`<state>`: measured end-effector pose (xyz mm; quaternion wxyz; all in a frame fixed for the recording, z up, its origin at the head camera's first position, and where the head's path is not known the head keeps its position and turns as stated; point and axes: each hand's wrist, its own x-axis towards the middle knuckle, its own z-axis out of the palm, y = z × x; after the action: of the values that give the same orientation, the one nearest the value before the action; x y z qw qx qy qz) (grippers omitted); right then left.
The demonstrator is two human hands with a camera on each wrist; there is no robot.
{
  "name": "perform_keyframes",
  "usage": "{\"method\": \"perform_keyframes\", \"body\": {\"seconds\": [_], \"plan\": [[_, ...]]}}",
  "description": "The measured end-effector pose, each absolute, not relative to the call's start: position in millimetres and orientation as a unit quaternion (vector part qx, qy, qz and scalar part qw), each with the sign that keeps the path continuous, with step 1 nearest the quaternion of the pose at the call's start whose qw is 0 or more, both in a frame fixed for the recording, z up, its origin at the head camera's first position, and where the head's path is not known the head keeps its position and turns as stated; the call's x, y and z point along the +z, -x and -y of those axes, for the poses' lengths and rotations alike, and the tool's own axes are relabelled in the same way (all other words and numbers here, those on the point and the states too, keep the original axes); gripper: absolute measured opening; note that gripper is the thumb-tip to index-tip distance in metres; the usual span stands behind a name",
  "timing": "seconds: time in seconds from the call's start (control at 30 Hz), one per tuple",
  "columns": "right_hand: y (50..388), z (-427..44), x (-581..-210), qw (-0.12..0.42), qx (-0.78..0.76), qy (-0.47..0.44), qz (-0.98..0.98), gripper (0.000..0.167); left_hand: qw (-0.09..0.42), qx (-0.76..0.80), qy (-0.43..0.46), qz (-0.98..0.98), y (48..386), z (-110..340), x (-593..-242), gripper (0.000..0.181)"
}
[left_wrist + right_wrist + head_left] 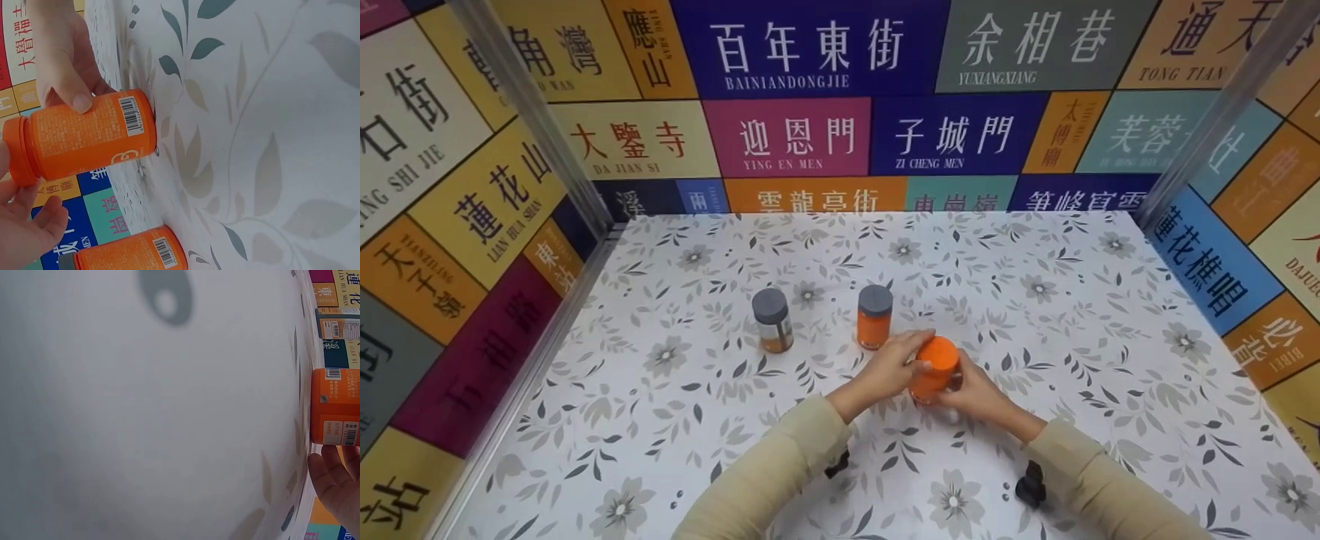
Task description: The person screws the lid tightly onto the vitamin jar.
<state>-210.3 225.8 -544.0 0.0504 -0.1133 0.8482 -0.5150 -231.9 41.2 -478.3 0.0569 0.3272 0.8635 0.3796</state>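
Observation:
Upright on the floral tabletop stands an orange plastic supplement bottle [928,391] with an orange screw lid [939,352]. My left hand [894,365] grips it at the lid; the left wrist view shows the fingers around the lid's edge. Around the bottle's body curls my right hand [979,388], its thumb lying across the label in the left wrist view. Just left of my hands stands a second orange bottle [873,330] with a grey lid. Farther left is a clear jar [775,334], also grey-lidded. Whether the orange lid is loose cannot be told.
The table [675,435] wears a white covering with grey leaves and flowers. Colourful panels with Chinese lettering [810,56] stand along its back and sides. A small black object [1031,484] shows beneath the right sleeve.

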Motion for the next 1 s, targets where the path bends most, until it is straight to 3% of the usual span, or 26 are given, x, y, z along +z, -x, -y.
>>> {"method": "perform_keyframes", "body": {"seconds": [0.3,0.47,0.67,0.83,1.0], "plan": [[210,-226,-545,0.056,-0.517,0.108,-0.847,0.071,0.132,0.426,-0.32,-0.836,235,-37,-477,0.05],[210,-227,-544,0.061,-0.516,0.111,-0.847,0.069,0.077,0.471,-0.265,-0.838,231,-42,-481,0.06],[211,-226,-544,0.07,-0.516,0.101,-0.848,0.07,-0.004,0.473,-0.223,-0.852,227,-48,-485,0.048],[210,-227,-544,0.062,-0.519,0.115,-0.845,0.07,-0.009,0.453,-0.251,-0.856,228,-46,-483,0.046],[212,-227,-545,0.055,-0.52,0.123,-0.843,0.069,0.023,0.422,-0.312,-0.851,233,-40,-479,0.045]]}}
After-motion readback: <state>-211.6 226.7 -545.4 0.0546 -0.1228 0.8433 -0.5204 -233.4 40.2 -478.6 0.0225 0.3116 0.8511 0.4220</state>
